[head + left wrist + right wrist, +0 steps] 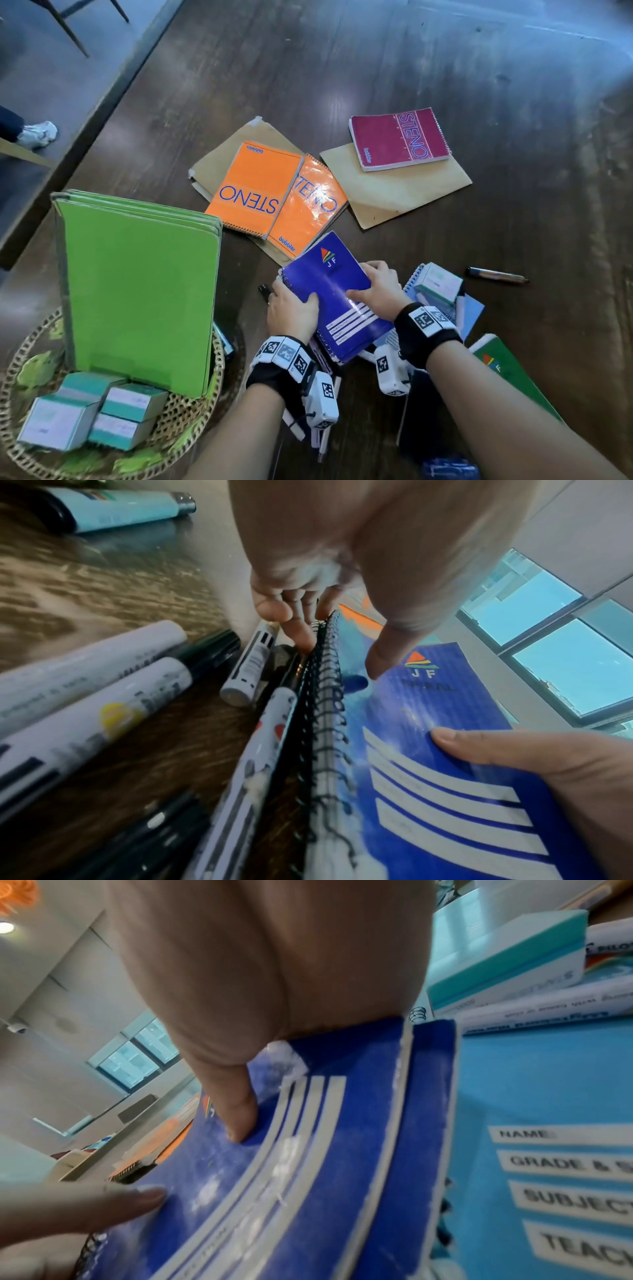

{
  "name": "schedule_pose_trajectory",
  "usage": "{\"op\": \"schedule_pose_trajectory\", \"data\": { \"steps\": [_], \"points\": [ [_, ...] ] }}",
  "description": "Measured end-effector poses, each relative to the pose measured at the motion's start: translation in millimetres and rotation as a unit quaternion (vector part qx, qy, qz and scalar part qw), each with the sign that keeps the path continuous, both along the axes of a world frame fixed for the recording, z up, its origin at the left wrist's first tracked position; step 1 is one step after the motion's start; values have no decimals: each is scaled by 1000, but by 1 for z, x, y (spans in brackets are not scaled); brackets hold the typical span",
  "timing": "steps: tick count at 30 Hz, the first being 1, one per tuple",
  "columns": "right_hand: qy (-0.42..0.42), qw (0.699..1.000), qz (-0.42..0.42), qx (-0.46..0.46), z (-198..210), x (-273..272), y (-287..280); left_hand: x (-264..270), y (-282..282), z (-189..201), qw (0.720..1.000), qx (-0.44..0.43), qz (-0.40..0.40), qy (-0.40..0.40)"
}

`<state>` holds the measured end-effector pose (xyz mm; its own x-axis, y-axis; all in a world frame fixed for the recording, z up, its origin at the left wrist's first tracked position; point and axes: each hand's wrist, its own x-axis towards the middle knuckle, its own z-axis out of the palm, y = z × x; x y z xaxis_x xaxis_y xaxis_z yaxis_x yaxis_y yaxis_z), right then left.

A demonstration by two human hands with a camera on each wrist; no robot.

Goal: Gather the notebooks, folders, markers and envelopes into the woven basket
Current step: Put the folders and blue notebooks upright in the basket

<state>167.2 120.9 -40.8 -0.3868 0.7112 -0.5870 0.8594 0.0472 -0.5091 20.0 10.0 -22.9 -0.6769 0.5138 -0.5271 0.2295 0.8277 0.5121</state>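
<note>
Left hand [292, 310] grips the spiral-bound edge of the blue JF notebook [337, 291], thumb on the cover, fingers curled under the wire binding. Right hand [375, 286] holds the opposite edge of the same notebook, thumb pressed flat on the cover. Notebook is tilted, raised off the table [445, 68].

Left to right: woven basket [30, 346] holds green folders [142, 294] standing upright and small teal-and-white boxes [102, 418] in front of them. Markers [85, 696] lie on the table beside the left hand. Two orange STENO notebooks [274, 197] lie overlapping on a brown envelope [219, 161]. Maroon STENO notebook [399, 138] sits on a second brown envelope [404, 192]. Under the right wrist: light blue notebook [548, 1096], another teal box [440, 282]. Green notebook [510, 373] beside the right forearm. Lone marker [496, 274] farther right, well apart.
</note>
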Motion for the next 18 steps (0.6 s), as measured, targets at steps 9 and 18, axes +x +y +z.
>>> {"op": "schedule_pose_trajectory", "data": {
  "steps": [9,18],
  "points": [
    [98,978,-166,-85,-9,4,-8,-1,15,-11,997,66,-19,-34],
    [310,887,-313,-137,12,41,-12,8,39,16,946,258,-57,-185]
  ]
}}
